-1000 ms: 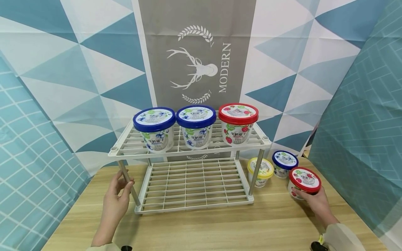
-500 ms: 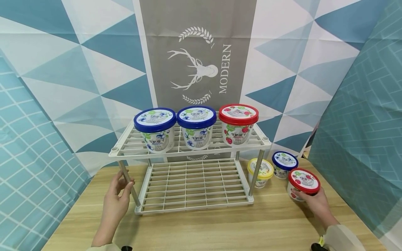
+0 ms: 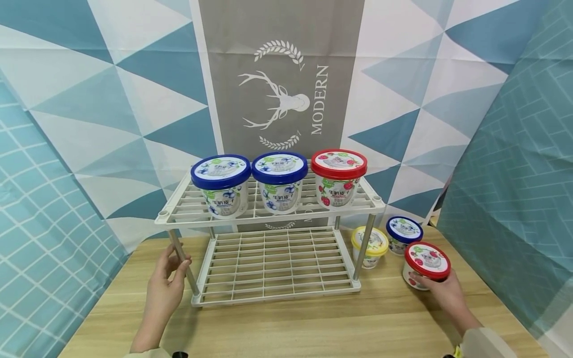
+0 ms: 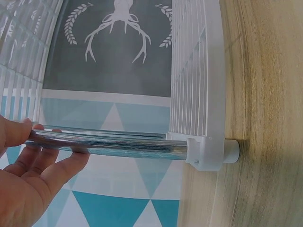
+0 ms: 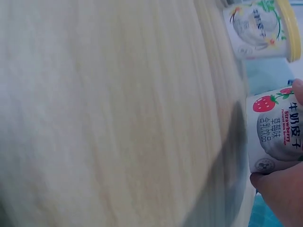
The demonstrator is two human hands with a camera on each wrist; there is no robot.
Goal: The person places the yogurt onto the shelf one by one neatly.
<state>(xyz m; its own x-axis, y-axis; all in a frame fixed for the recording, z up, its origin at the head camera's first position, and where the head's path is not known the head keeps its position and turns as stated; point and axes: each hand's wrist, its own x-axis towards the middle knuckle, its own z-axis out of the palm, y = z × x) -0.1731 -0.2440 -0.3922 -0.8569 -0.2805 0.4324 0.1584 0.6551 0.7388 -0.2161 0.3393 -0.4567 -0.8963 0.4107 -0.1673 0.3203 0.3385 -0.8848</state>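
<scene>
My right hand (image 3: 447, 296) grips a strawberry milk tub (image 3: 427, 261) with a red lid, at the table's right side. In the right wrist view its printed wall (image 5: 279, 125) shows between thumb and fingers, close over the wood. My left hand (image 3: 166, 286) holds the front left metal post (image 4: 123, 144) of a white two-tier rack (image 3: 277, 216), thumb on one side and fingers on the other. On the upper shelf stand two blue-lidded tubs, a left one (image 3: 224, 201) and a middle one (image 3: 281, 194), and a red-lidded tub (image 3: 337, 191) to the right.
A smaller yellow-lidded tub (image 3: 371, 242) stands behind the rack's right post. Beside it is a small blue-lidded tub (image 3: 404, 229). The rack's lower shelf (image 3: 277, 263) sits low over the wooden table (image 3: 286, 328). Patterned cloth (image 3: 170, 99) hangs behind and at both sides.
My right hand has moved slightly left and toward me with the strawberry tub. My left hand stays on the post, and the rack and its tubs keep their places.
</scene>
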